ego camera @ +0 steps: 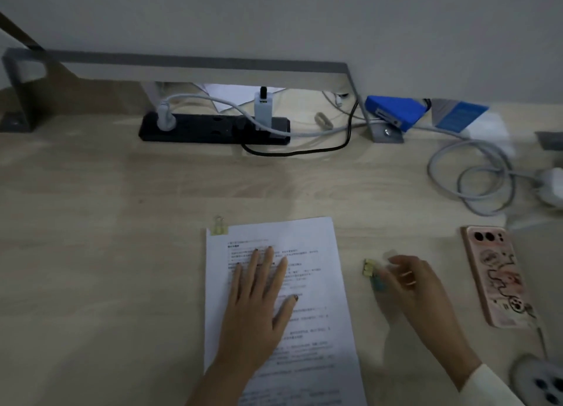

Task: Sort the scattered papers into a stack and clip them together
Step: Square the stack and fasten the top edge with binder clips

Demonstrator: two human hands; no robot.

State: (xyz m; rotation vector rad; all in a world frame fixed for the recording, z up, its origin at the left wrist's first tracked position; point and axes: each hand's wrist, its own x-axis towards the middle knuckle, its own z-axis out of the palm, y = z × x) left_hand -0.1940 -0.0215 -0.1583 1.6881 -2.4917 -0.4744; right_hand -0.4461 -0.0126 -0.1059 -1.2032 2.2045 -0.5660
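Papers [313, 241] lie as one squared stack at mid-desk [106, 253], long edge running away from the viewer, printed side up. Yellow binder clip [220, 227] sits on the stack's far left corner, wire handles pointing away.

Left hand [259, 308] rests flat on the top sheet, palm down. Its fingers [269, 262] are straight and slightly spread, gripping nothing, only pressing.

Right hand [411, 280] is off the papers, to their right, low over the desk and motion-blurred. The fingers look curled, with a pale smear at the tips, but I cannot tell whether they hold anything. Just beside the fingertips lie two loose clips: a yellow one [367, 267] and a teal one [378, 283], close together, whether touching is unclear.

Pink-cased phone [496, 277] lies back up, farther right. Black power strip [213, 128] with plugs runs along the back, a blue box [396, 111] to its right, and a coiled grey cable [475, 180] nearer than the box.
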